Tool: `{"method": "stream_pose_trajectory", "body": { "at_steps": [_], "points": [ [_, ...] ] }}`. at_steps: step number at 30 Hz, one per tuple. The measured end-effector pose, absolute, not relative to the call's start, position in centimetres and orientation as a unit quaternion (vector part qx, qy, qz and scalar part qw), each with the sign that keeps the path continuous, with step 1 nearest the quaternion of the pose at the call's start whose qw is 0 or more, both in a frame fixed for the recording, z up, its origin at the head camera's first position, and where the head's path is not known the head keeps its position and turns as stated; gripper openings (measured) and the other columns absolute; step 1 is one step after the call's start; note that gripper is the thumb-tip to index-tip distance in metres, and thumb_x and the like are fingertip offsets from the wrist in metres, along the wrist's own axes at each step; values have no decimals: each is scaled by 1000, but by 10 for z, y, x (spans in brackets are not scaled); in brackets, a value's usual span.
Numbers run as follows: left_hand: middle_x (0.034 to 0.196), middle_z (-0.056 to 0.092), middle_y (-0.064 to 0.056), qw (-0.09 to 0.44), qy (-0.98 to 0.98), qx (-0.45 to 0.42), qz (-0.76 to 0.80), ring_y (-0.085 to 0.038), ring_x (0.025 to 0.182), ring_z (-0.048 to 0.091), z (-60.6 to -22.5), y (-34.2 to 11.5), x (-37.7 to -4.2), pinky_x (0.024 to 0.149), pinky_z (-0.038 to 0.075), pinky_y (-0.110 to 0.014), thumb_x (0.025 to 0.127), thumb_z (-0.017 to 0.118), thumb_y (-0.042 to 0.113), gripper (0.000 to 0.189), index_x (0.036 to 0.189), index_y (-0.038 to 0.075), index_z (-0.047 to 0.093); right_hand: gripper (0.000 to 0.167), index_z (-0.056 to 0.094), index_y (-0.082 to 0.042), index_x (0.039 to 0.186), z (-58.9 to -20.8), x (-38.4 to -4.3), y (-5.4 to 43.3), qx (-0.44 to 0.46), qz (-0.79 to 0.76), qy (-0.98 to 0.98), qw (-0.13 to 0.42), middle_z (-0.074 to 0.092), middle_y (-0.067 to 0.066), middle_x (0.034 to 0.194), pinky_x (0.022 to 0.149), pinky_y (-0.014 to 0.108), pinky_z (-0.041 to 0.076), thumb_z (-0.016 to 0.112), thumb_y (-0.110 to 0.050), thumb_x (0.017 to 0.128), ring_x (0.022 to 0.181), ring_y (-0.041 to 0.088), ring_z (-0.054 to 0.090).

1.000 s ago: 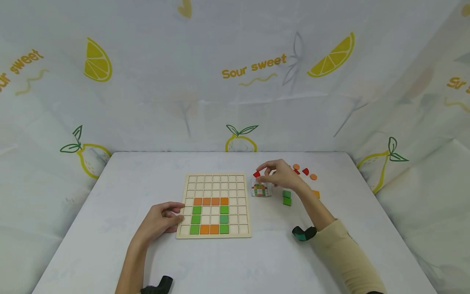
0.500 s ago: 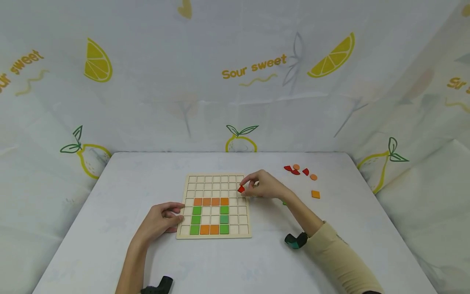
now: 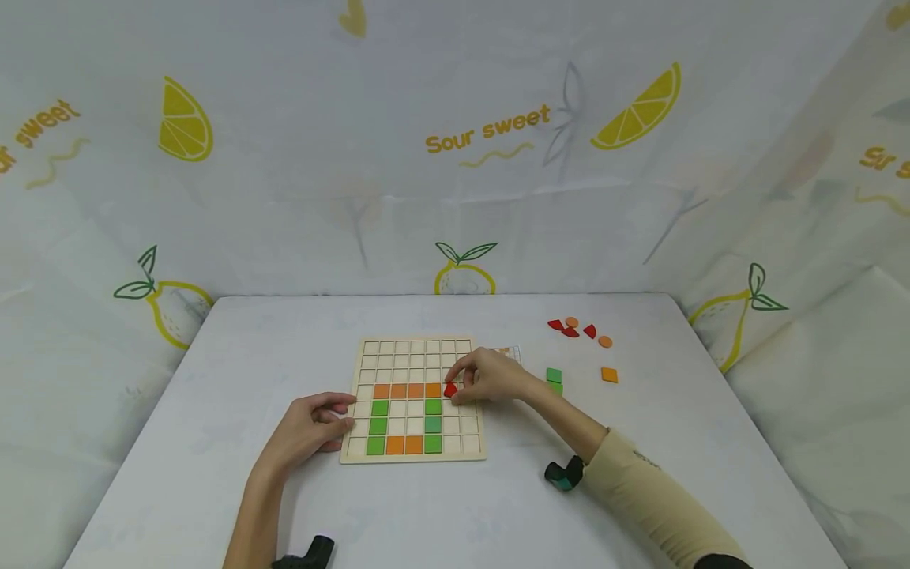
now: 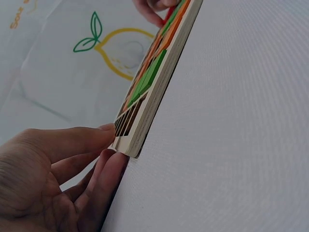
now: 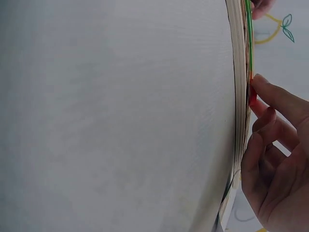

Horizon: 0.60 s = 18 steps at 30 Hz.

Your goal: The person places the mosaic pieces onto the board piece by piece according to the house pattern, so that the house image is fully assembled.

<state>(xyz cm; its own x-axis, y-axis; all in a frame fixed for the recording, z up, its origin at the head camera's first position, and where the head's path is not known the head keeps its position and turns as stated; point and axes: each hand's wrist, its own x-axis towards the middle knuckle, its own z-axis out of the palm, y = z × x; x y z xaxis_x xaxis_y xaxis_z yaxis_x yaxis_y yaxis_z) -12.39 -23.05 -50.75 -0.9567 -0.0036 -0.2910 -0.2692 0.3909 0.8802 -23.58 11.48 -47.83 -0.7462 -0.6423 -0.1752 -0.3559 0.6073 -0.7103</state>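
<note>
A square wooden grid board (image 3: 412, 362) lies on the table, with orange and green square tiles set in an open rectangle in its cells. My left hand (image 3: 313, 419) holds the board's left edge between thumb and fingers; the left wrist view shows this hand (image 4: 63, 169) at the board's edge (image 4: 140, 130). Between thumb and index finger, my right hand (image 3: 498, 375) pinches a red fan-shaped piece (image 3: 451, 390) at the cell just right of the orange row. In the right wrist view the red piece (image 5: 253, 94) is partly covered by the fingertips.
Right of the board, a printed pattern card (image 3: 513, 352) is mostly hidden behind my right hand. Beyond it lie two green tiles (image 3: 554, 375), an orange square (image 3: 609, 374), several red fan-shaped pieces (image 3: 590, 331) and two orange discs (image 3: 605, 341).
My right hand has carried the red piece left and toward me, from above the pattern card to the board's right part. My left hand has stayed at the board's edge.
</note>
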Motion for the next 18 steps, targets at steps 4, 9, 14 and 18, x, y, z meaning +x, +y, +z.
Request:
{"method": "stream_pose_trajectory", "body": {
  "at_steps": [4, 9, 14, 18],
  "points": [
    [121, 66, -12, 122, 825, -83, 546, -16, 91, 67, -507, -231, -124, 69, 67, -30, 93, 83, 11, 46, 137, 5, 72, 26, 82, -15, 115, -478, -234, 113, -294, -322, 876, 206, 65, -6, 72, 59, 19, 40, 88, -25, 91, 63, 7, 52],
    [122, 66, -13, 124, 823, -80, 548, -16, 91, 66, -507, -231, -124, 69, 68, -30, 93, 83, 11, 47, 138, 4, 71, 26, 81, -15, 114, -476, -235, 112, -291, -299, 888, 193, 64, -6, 71, 58, 19, 38, 89, -23, 90, 62, 7, 52],
    [122, 66, -13, 123, 824, -81, 548, -16, 92, 66, -507, -231, -124, 69, 67, -29, 93, 83, 12, 46, 138, 4, 71, 16, 81, -16, 101, -473, -235, 111, -275, -283, 900, 184, 62, -5, 70, 60, 21, 36, 90, -23, 90, 64, 9, 52],
    [122, 66, -13, 125, 824, -82, 547, -17, 92, 66, -507, -231, -124, 70, 68, -29, 94, 83, 12, 47, 138, 4, 71, 11, 81, -19, 97, -473, -235, 110, -271, -277, 903, 185, 61, -5, 70, 62, 22, 36, 89, -23, 91, 64, 9, 52]
  ]
}}
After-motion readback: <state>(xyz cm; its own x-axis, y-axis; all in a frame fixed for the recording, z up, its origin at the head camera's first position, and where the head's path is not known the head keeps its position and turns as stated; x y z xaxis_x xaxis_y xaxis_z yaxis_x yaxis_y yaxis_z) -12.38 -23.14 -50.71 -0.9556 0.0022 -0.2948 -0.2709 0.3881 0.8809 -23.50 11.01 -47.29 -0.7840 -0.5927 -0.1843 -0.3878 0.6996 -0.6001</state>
